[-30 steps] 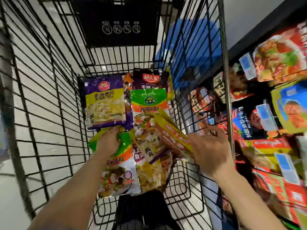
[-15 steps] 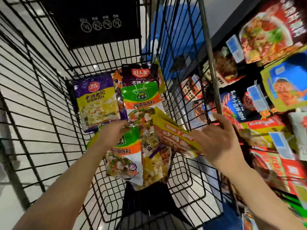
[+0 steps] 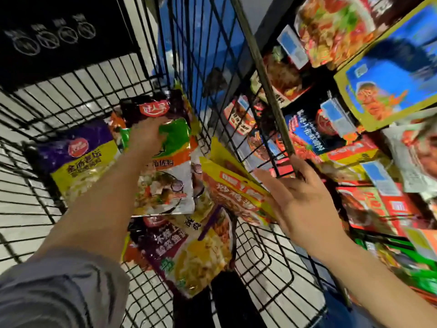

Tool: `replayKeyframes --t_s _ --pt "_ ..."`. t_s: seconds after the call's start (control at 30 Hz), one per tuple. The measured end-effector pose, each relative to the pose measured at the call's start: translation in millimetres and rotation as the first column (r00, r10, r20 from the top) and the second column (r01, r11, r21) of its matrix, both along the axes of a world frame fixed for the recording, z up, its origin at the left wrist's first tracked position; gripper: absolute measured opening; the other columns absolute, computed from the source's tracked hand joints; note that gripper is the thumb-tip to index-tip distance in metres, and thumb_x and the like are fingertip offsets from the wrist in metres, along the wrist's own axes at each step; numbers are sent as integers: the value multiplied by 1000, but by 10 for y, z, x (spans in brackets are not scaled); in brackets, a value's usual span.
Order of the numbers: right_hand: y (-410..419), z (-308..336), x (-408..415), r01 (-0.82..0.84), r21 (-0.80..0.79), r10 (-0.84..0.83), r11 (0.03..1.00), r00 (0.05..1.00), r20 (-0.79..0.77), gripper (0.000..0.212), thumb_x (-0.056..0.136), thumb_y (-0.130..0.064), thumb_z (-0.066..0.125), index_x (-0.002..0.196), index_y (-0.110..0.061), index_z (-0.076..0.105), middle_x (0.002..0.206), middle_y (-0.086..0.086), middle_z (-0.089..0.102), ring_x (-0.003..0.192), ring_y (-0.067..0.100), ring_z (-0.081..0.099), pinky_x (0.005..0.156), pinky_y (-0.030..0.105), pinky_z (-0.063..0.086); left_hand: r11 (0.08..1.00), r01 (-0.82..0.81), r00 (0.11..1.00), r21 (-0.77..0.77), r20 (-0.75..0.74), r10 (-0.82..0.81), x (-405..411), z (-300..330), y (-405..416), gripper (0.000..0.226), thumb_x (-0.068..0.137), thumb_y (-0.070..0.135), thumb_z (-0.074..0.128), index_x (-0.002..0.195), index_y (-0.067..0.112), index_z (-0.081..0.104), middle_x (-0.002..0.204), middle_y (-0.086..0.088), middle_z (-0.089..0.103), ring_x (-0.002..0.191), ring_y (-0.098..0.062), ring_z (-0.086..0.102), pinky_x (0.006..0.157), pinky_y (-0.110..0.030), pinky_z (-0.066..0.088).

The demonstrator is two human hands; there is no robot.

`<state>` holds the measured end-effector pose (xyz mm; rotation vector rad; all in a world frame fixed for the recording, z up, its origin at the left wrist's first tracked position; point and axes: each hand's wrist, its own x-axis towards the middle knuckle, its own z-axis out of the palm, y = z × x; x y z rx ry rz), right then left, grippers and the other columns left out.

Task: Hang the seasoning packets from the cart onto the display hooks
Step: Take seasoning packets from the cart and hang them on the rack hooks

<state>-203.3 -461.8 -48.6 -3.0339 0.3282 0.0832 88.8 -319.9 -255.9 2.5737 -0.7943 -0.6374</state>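
Left hand (image 3: 146, 136) is now gripping the top edge of the green-and-orange packet (image 3: 170, 171), fingers curled over the crumpled top; 0.5 s ago it lay lower, at the top of a packet nearer the camera. The packet is held partly raised over the pile inside the cart (image 3: 82, 91), its lower edge overlapping the dark purple packet (image 3: 160, 242) beneath.

Right hand (image 3: 300, 197) is seen with fingers spread and mostly straight, thumb side against the cart's right rim bar (image 3: 267, 84), palm just beside the yellow-and-red packet (image 3: 234, 190). Whether that packet is actually held cannot be told; contact is hidden behind the palm. At 0.5 s ago the same hand was at the same rim, with the yellow packet in a similar tilted pose.

Other packets in the cart: purple-and-yellow packet (image 3: 78, 159) flat at left, dark maroon packet (image 3: 153, 107) just beyond the left hand's fingers.

The view has been shifted closer and rotated since the earlier frame; the display rack packets (image 3: 390, 74) at right are motion-blurred. No packet from the cart is seen on a hook yet. A grey sleeve (image 3: 59, 292) is now visible on the left arm.
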Motion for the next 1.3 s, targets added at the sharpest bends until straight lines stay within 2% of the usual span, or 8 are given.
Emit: replayKeyframes --t_s 0.2,0.53,0.7,0.83,0.97,1.1,1.23,1.3 --pt "8 -12 52 -69 -119 79 991 993 85 57 71 7 68 126 -2 57 70 3 64 81 17 54 116 40 21 990 5 997 138 -72 5 347 -480 367 58 88 44 62 133 10 49 132 -25 51 121 -43 47 99 -53 40" --pt "0 -14 62 -98 -131 108 987 992 67 70 65 7 74 128 -7 47 71 3 66 80 19 63 117 39 20 944 32 992 328 -127 11 504 -304 142 35 91 35 61 120 15 62 122 -20 58 111 -40 54 93 -49 47" --pt "-33 -8 84 -84 -136 96 987 992 82 61 66 4 75 124 -3 58 70 5 66 77 21 62 114 44 26 984 -64 994 168 -81 79 207 14 232 30 90 27 64 119 19 64 118 -16 63 108 -36 58 89 -42 48" --pt "-3 102 119 134 168 -136 977 991 2 39 82 -6 65 121 -4 60 77 5 70 86 19 66 103 40 36 985 -159 983 -62 -104 152 -138 429 415 20 84 14 70 105 11 71 109 -11 68 103 -34 60 86 -40 47" --pt "3 100 175 -82 -111 81 990 997 -9 38 70 1 44 100 -2 67 58 4 63 68 23 65 114 38 24 972 -201 979 -123 -51 197 -538 889 724 18 82 9 71 100 12 74 105 -10 70 100 -32 63 80 -32 43" --pt "7 162 196 -62 -137 75 989 993 89 15 62 -3 77 74 -7 70 66 7 67 70 24 65 87 41 39 978 -40 989 -205 134 68 -1088 1425 952 19 79 7 74 95 16 77 93 -5 75 89 -24 68 84 -27 42" --pt "183 391 135 1 -143 37 990 964 262 29 68 -4 47 47 -19 59 44 -2 48 46 14 47 67 28 38 946 -36 968 -323 225 114 -1488 1958 1157 19 83 12 68 97 22 75 94 -6 74 89 -30 66 82 -46 54" --pt "215 550 4 37 -34 -22 999 932 361 16 62 -9 56 54 -19 65 46 -4 52 49 15 50 58 28 37 941 -43 944 -336 294 148 -1615 2273 1213 21 77 -1 74 91 14 77 84 -11 72 74 -27 64 66 -34 52"
